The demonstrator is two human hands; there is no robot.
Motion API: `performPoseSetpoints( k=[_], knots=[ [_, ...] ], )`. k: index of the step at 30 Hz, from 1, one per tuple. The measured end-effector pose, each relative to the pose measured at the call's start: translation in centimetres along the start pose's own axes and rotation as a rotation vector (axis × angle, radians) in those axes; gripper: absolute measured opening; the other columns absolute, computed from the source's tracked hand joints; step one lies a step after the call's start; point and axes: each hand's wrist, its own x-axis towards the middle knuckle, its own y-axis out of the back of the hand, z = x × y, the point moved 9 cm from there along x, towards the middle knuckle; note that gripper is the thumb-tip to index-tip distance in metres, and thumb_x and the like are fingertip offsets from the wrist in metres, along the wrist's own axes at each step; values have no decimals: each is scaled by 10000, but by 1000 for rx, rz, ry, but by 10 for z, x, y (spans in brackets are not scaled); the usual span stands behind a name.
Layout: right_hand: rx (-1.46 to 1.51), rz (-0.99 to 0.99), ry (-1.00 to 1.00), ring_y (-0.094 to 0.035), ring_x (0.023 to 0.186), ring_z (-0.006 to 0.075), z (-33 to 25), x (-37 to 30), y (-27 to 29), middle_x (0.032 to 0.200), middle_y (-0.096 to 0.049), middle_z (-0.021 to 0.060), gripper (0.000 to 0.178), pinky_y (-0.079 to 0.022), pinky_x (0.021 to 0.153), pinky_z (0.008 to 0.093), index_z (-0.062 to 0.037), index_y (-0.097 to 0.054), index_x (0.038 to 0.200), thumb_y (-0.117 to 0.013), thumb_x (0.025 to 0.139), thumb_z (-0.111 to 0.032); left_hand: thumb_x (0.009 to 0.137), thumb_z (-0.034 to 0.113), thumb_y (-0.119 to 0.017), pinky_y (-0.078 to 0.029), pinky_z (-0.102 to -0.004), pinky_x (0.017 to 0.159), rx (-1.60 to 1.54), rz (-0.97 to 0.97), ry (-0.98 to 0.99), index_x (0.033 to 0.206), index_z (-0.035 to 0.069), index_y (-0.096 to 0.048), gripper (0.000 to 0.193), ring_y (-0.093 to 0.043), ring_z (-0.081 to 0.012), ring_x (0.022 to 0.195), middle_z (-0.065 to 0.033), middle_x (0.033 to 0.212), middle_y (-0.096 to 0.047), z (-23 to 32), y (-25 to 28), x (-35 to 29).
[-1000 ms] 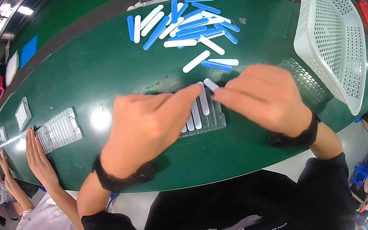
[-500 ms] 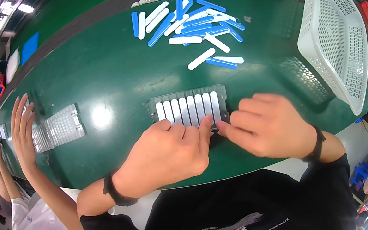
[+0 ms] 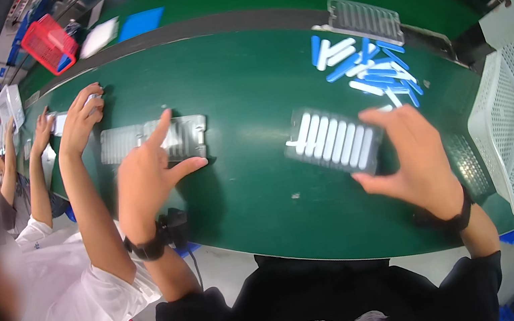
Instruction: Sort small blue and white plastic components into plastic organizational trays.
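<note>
My right hand grips the right end of a clear plastic tray, its thumb at the near edge and its fingers at the far side. A row of several white, round-ended strips lies in the tray's slots, and the tray is tilted and slightly blurred. Off to the left, my left hand has thumb and index finger spread apart. It reaches over the near side of ribbed clear trays lying on the table and partly covers them. Nothing shows between its fingers.
Loose blue and white strips lie heaped at the far right. Behind them a ribbed clear tray rests on the ledge. A white perforated basket stands at the right. At left, a co-worker's hand holds something small.
The view has swung left. My left hand has left the filled tray and moved left to the ribbed trays. My right hand now holds the filled tray by its right end, turned askew.
</note>
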Motion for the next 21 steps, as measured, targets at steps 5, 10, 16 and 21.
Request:
performPoseSetpoints(
  k=[5,10,16,21],
  knots=[
    [-11,76,67,-633,999,383,-8,93,-41,1092,-684,197,691,-516,876,470,-28,-567,1290,-889,718,-243,657,531,-938,-388,-387,534,-138,4,-147,1436,112,-643,933,-464,-261,493,-69,561,-433,-1,0,-10],
    [43,65,144,-645,989,413,-35,195,-116,982,-714,204,648,-538,861,496,9,-569,1225,-883,722,-251,620,611,-914,-430,-362,526,-244,170,-334,1384,105,-701,941,-477,-243,465,-35,543,-442,45,-23,-39],
    [196,136,255,-651,1064,421,-74,267,-176,1116,-697,239,747,-525,963,499,-5,-595,1300,-911,760,-414,712,630,-846,-497,-355,543,-223,40,-527,1444,109,-638,923,-635,-279,545,-73,632,-643,123,-43,-81],
    [161,188,264,-638,1091,416,-73,252,-160,1118,-687,226,656,-521,971,498,7,-597,1259,-868,814,-392,774,611,-812,-494,-353,531,-245,-30,-725,1448,50,-610,900,-653,-261,557,-66,653,-652,172,-59,-83]
  ],
)
